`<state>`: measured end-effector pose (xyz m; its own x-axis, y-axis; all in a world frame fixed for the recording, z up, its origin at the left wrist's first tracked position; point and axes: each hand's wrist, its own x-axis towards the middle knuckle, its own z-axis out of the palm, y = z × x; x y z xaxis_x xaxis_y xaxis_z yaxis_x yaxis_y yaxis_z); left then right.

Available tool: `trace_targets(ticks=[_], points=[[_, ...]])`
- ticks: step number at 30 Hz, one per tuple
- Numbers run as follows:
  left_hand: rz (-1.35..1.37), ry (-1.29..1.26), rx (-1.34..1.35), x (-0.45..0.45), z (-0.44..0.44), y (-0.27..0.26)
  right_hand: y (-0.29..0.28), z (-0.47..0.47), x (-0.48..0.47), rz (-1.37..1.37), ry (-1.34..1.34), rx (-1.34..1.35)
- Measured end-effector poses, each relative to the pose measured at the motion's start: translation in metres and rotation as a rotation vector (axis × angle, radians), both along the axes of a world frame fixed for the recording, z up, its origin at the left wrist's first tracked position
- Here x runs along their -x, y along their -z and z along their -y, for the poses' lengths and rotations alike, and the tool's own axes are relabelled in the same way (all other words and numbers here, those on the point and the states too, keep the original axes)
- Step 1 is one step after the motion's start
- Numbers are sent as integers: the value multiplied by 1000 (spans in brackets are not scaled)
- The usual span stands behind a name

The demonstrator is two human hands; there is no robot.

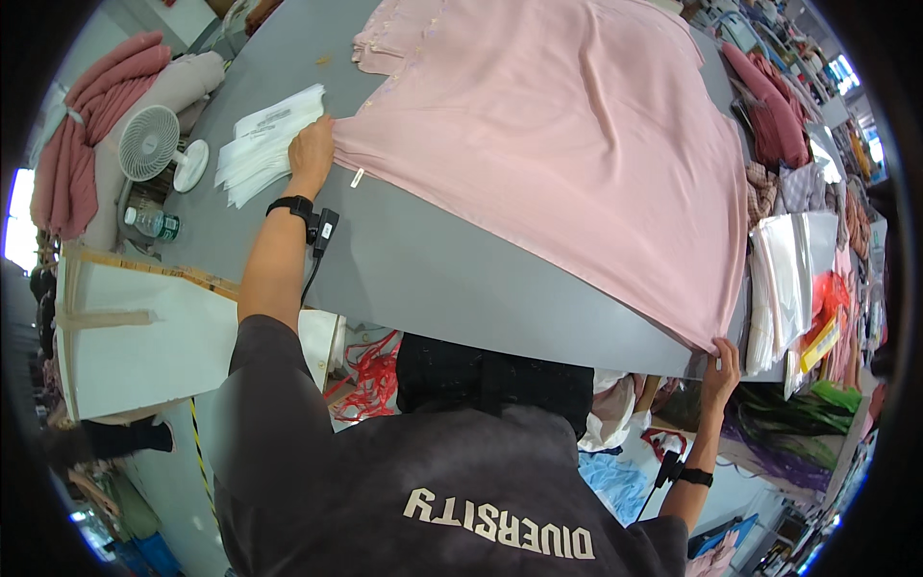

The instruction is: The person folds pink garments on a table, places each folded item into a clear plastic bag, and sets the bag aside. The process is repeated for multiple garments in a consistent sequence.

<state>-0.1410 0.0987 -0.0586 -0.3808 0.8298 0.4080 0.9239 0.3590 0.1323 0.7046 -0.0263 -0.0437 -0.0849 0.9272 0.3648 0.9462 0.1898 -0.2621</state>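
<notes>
A large piece of pale pink fabric (533,122) lies spread over the grey table (447,245), with a few soft folds and small embroidered marks along its far left border. My left hand (313,153) grips its left corner, fingers curled over the cloth. Just beside that corner a small white label (357,177) shows at the edge. At the table's near right, my right hand (720,371) pinches the other near corner between thumb and fingers. The near edge runs slantwise between both hands, fairly straight.
Printed white bags (267,137) lie fanned beside my left hand. A small white fan (150,144) and a plastic bottle (151,223) stand at the left edge, near rolled pink fabric (86,144). Clear plastic sleeves (782,288) sit at the right.
</notes>
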Motion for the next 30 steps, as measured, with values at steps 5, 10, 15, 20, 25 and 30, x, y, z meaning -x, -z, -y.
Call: trace_targets(ticks=[5,10,15,20,25,30], points=[[-180,66,40,8,2,7,-8,-4,2,-19,58,-61],[-238,17,-166,-42,15,-22,-53,-11,10,-65,23,-34],[507,693,-132,-206,39,-37,-118,-28,39,-112,-20,-153],[544,1106,-15,-362,71,-45,-158,-45,57,-181,13,-286],[248,906,10,-392,46,-40,-185,-56,54,-485,-23,-238],[312,745,-72,-342,15,-57,-169,-46,39,-774,106,-424]])
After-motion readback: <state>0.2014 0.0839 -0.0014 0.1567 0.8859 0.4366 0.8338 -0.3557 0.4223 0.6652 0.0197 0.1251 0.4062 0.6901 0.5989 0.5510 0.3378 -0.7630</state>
